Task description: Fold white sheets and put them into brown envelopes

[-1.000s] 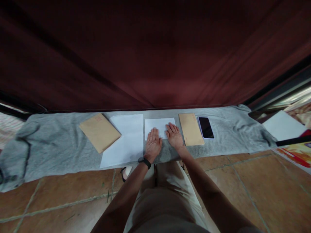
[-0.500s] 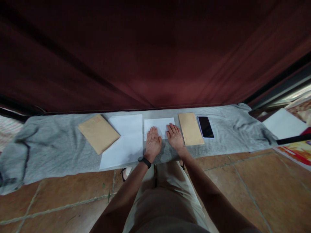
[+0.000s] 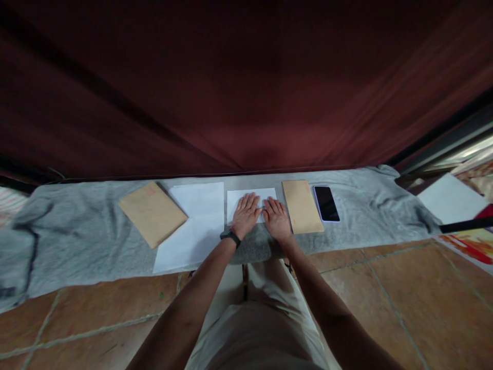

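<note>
A small white sheet of paper (image 3: 233, 198), perhaps folded, lies in front of me on the grey cloth. Flat on its middle rests my left hand (image 3: 246, 213), fingers stretched out and a dark band on the wrist. My right hand (image 3: 276, 218) is open too, its fingers on the sheet's right part, with the two thumbs close together. Both palms hide the sheet's lower edge in part. Just right of my right hand lies a brown envelope (image 3: 303, 206). Larger white paper (image 3: 198, 226) is spread out left of my left hand.
Brown envelopes (image 3: 153, 213), seemingly a stack, overlap the large paper's left side. A smartphone (image 3: 326, 203) lies beyond the right envelope. Grey cloth (image 3: 88, 231) covers the narrow table, with a dark red curtain (image 3: 246, 103) behind it. A white board-like thing (image 3: 452, 200) stands far right.
My left hand has slid up and to the right across the small sheet, nearer my right hand. The right hand has stayed nearly in place. The view has shifted slightly.
</note>
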### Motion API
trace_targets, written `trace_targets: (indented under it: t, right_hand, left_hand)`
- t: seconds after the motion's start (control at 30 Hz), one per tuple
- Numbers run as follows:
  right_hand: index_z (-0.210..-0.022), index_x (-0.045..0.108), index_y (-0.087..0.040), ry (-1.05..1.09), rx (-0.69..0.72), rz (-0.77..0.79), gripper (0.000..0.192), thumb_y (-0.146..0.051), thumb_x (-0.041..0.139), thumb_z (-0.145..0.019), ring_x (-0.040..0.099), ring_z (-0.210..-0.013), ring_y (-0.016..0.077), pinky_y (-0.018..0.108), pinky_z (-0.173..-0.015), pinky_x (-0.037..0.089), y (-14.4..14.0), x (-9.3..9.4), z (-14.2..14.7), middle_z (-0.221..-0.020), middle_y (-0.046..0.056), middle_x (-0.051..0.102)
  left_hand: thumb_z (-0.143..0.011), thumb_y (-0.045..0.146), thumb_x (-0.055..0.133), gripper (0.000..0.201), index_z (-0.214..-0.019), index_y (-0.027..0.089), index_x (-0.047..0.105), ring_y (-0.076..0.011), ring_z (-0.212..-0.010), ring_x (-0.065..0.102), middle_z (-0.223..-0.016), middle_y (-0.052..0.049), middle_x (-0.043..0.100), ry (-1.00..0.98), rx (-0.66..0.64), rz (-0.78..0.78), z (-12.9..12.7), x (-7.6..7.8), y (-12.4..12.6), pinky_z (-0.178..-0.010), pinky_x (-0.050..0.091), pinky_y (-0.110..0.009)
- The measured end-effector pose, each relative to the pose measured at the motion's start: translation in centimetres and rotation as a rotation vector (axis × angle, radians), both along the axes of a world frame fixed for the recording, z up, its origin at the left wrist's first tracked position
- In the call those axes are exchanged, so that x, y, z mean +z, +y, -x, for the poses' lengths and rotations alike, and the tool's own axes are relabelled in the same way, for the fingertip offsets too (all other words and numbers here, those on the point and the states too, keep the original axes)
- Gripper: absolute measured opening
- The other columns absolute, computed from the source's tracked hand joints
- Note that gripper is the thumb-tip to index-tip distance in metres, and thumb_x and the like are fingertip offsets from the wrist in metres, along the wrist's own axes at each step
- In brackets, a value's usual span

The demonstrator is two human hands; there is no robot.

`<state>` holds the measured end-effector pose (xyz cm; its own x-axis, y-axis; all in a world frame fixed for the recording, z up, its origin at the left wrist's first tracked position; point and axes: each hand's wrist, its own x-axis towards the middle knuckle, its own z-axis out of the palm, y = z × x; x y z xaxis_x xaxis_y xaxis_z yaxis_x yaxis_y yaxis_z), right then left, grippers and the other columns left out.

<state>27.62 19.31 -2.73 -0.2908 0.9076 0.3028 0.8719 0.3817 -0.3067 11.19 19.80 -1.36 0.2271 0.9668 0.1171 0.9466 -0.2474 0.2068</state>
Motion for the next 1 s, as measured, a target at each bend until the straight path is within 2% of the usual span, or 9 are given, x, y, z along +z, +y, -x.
trace_targets:
  t: [0.33,0.7,0.83,1.0]
  right_hand:
    - [-0.149,0.05,-0.016,0.019,0.002,-0.014,0.048,-0.033,0.039,-0.105,0.043,-0.144,0.0288,0.049,-0.12,0.031,0.2,-0.3,-0.1,-0.155,0.013,0.05]
    - [-0.149,0.05,-0.016,0.009,-0.001,0.003,0.048,-0.031,0.041,-0.105,0.042,-0.144,0.0287,0.049,-0.119,0.032,0.2,0.0,-0.1,-0.155,0.012,0.05]
    - [-0.149,0.051,-0.016,0.014,-0.004,0.007,0.048,-0.031,0.042,-0.105,0.042,-0.145,0.0289,0.049,-0.12,0.031,0.1,0.0,0.0,-0.156,0.012,0.049]
    - [-0.149,0.051,-0.015,0.024,0.002,0.017,0.047,-0.031,0.041,-0.105,0.042,-0.145,0.0287,0.049,-0.121,0.031,-0.2,0.5,-0.2,-0.156,0.013,0.049]
  left_hand:
    - [-0.105,0.043,0.028,0.06,-0.157,0.015,0.037,-0.025,-0.156,0.024,-0.165,-0.008,0.035,-0.015,0.055,-0.015,2.0,-0.5,2.4,-0.128,0.02,-0.045]
    - [-0.104,0.034,0.025,0.059,-0.154,0.006,0.04,-0.0253,-0.154,0.029,-0.162,-0.015,0.039,-0.093,0.147,-0.046,2.8,-0.2,3.0,-0.127,0.024,-0.044]
    - [-0.104,0.03,0.025,0.058,-0.153,0.003,0.038,-0.0247,-0.154,0.029,-0.162,-0.018,0.038,-0.11,0.146,-0.075,2.2,0.2,1.3,-0.127,0.025,-0.043]
    - [-0.105,0.034,0.027,0.057,-0.155,0.009,0.037,-0.0252,-0.155,0.025,-0.164,-0.013,0.037,-0.068,0.096,-0.048,0.9,0.1,-3.0,-0.128,0.022,-0.047]
